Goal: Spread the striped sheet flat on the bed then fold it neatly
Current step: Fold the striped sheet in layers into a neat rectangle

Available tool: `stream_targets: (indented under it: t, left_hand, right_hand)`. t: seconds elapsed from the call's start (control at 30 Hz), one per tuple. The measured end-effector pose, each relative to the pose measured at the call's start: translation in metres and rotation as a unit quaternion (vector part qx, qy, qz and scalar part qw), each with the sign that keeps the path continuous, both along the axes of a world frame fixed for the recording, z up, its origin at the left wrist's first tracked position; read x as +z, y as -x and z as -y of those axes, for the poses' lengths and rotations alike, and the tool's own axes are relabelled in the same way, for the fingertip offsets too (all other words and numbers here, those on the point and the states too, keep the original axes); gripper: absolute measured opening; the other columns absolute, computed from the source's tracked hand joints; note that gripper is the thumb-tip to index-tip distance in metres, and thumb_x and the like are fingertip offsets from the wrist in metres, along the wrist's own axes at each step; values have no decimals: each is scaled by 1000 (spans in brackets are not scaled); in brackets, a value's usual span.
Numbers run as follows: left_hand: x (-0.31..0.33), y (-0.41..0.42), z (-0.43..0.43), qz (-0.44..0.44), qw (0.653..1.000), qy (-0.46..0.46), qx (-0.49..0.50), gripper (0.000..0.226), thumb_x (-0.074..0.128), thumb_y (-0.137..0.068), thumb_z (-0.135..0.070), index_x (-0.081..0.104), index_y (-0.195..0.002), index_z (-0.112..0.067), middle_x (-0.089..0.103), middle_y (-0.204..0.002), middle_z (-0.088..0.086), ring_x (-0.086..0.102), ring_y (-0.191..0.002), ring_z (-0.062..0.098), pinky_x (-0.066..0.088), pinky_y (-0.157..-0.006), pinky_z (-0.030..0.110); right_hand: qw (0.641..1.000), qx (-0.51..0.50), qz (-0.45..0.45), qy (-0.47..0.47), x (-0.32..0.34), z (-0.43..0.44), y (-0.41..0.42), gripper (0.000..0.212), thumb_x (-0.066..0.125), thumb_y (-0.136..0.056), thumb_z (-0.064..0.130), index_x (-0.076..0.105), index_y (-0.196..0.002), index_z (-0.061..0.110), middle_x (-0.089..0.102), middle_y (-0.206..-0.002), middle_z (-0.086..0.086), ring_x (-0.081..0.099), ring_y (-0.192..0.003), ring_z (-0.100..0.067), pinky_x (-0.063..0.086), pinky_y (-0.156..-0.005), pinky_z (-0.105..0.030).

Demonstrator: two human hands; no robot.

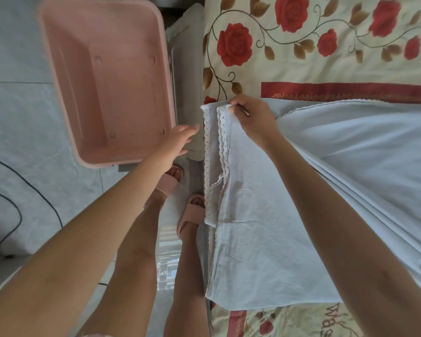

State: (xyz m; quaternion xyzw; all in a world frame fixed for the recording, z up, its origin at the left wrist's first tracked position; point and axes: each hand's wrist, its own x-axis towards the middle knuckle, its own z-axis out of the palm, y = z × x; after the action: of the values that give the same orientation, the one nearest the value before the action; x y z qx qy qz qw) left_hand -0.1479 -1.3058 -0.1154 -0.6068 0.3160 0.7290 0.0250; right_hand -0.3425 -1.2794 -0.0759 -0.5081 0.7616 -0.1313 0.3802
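A pale blue sheet (pixel 265 239) with a white scalloped lace edge lies in several layers on the bed (pixel 301 69), which has a cream cover printed with red roses. No stripes show on the sheet in this view. My right hand (pixel 250 117) pinches the lace-edged corners together at the bed's left edge. My left hand (pixel 178 137) hovers just left of that lace edge, fingers apart, holding nothing. Folded layers of the sheet run under my right forearm toward the lower right.
A pink plastic tub (pixel 102 76) stands on the tiled floor left of the bed, beside a white lidded box (pixel 187 69). My feet in pink slippers (pixel 192 210) stand at the bed's edge. A black cable (pixel 20 210) curves across the floor at far left.
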Motion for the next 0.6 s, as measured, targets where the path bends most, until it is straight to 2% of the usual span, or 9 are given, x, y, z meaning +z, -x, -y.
stream_targets:
  t: [0.07,0.13,0.17,0.23,0.3,0.43,0.6]
  left_hand:
    - [-5,17,4,-42,999,0,19,44,59,-91,-38,50,-128,-15,58,-124,1,56,-112,15,48,-92,31]
    - [-3,33,4,-40,997,54,32,24,59,-93,-23,56,-115,-14,62,-109,-3,58,-101,11,49,-80,25]
    - [-2,38,5,-28,995,80,48,13,57,-93,-15,59,-106,-15,63,-101,-4,59,-95,11,49,-75,24]
    - [-2,41,6,-22,991,91,93,9,54,-92,-7,60,-92,-15,64,-90,-2,60,-85,14,51,-72,27]
    - [1,42,8,-29,989,77,125,9,55,-92,-7,61,-91,-13,65,-88,3,62,-81,16,53,-69,25]
    - [-1,39,9,-36,989,93,111,12,59,-90,-6,62,-93,-17,68,-90,0,64,-87,16,55,-82,34]
    - [-2,43,13,-9,992,56,115,19,54,-90,-3,64,-103,-11,67,-96,6,64,-87,17,55,-88,37]
  right_hand:
    - [1000,3,13,-6,-6,2,-2,17,51,-94,13,67,-98,8,66,-86,-5,59,-79,-20,44,-75,-31]
    - [1000,0,19,-1,-9,1,-4,16,51,-94,13,67,-96,9,66,-86,-2,60,-80,-19,45,-75,-32]
    - [1000,1,24,6,-7,1,-7,16,51,-94,14,67,-95,9,65,-84,1,59,-79,-17,44,-74,-29]
    - [999,11,39,23,-4,1,-15,17,50,-94,13,67,-95,10,63,-81,4,56,-75,-12,40,-70,-21]
    - [999,21,23,32,-5,4,-22,19,49,-94,13,67,-98,11,64,-81,4,55,-75,-10,39,-67,-17]
    - [1000,-10,-18,-8,-23,19,-22,22,46,-97,17,65,-107,13,64,-89,0,55,-81,-12,34,-68,-22]
    - [999,-15,-21,-22,-30,19,-19,19,51,-94,24,66,-104,17,66,-92,2,55,-83,-11,38,-71,-23]
